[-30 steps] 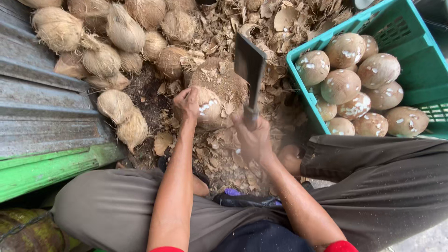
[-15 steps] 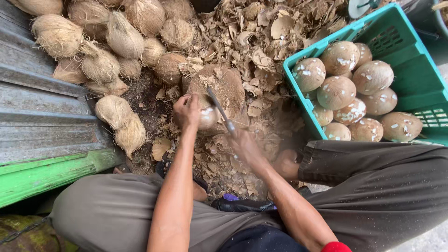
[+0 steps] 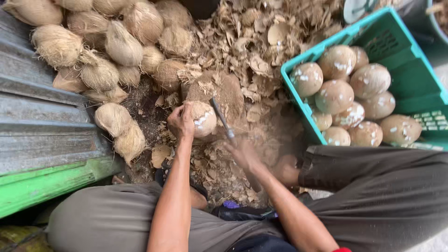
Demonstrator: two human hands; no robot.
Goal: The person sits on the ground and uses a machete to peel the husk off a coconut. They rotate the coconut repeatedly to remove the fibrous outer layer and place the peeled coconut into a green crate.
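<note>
On the husk-strewn ground between the knees, the left hand [image 3: 181,122] clamps a half-peeled coconut [image 3: 203,118], the right hand [image 3: 242,151] grips a cleaver [image 3: 222,117], many peeled coconuts fill the green crate [image 3: 410,79], and husked ones [image 3: 112,42] wait.

- The coconut [image 3: 201,119] you're steadying is round and pale brown, chipped white in patches, resting on a worn brown chopping block amid husk scraps.
- Your cleaver [image 3: 222,118] shows edge-on, a thin grey blade slanting down against the coconut's right side; its handle is motion-blurred.
</note>
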